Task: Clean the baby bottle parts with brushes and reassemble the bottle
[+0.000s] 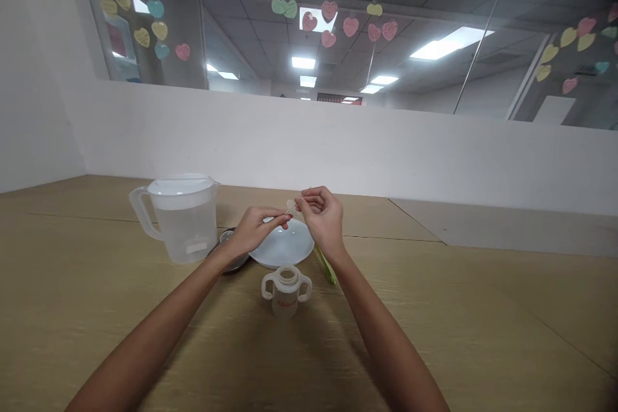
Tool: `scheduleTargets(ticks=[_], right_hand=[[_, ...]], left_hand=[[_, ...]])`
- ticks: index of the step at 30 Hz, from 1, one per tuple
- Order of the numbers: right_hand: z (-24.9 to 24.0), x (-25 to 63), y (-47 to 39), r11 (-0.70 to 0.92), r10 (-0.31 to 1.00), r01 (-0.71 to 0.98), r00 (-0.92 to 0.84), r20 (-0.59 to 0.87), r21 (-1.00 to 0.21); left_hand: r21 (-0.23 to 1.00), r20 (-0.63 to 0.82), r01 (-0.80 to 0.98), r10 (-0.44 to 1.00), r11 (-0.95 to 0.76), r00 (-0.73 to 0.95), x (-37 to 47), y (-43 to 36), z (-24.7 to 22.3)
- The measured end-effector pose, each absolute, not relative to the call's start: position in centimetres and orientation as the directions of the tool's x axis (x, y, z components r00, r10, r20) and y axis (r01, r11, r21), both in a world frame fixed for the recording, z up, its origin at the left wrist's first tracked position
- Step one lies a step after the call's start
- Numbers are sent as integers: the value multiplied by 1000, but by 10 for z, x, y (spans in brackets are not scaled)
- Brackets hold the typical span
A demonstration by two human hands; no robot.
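Observation:
Over a pale bowl point(282, 246), both hands are raised close together with their fingers pinched. Between the fingertips is a small translucent piece point(290, 205) with a thin stem; its exact kind is too small to tell. My left hand point(258, 226) is closed on its lower end. My right hand point(322, 215) is closed on the upper part, where a thin tip pokes out past the fingers. Nearer to me stands a lidless clear baby cup point(284, 296) with two side handles, upright on the table.
A lidded, translucent pitcher point(187, 222) stands at the left. A dark round dish point(236, 264) is partly behind my left wrist. Some slim green item point(327, 267) lies by my right wrist. Behind the wooden table point(483, 322) rises a white wall point(338, 148) with windows above.

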State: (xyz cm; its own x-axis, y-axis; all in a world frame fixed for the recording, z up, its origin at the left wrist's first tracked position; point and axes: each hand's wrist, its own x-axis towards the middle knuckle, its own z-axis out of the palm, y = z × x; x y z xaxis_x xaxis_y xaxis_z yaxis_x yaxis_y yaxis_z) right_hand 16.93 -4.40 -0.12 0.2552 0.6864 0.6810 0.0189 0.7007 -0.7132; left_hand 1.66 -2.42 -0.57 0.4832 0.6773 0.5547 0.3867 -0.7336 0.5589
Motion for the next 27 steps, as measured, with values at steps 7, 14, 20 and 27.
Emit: scheduleTargets(ticks=[7, 14, 20, 27], right_hand=[[-3, 180, -35, 567, 816, 25, 121, 565, -823], [-3, 183, -32, 538, 840, -52, 116, 530, -841], [-3, 192, -30, 580, 800, -3, 190, 569, -814], [8, 214, -34, 583, 791, -68, 276, 546, -810]], left_hand=[[485, 496, 454, 663, -747, 561, 16, -25, -3], [518, 508, 422, 664, -744, 548, 18, -31, 1], [574, 463, 391, 679, -719, 570, 17, -29, 2], [591, 443, 362, 665, -721, 602, 22, -35, 6]])
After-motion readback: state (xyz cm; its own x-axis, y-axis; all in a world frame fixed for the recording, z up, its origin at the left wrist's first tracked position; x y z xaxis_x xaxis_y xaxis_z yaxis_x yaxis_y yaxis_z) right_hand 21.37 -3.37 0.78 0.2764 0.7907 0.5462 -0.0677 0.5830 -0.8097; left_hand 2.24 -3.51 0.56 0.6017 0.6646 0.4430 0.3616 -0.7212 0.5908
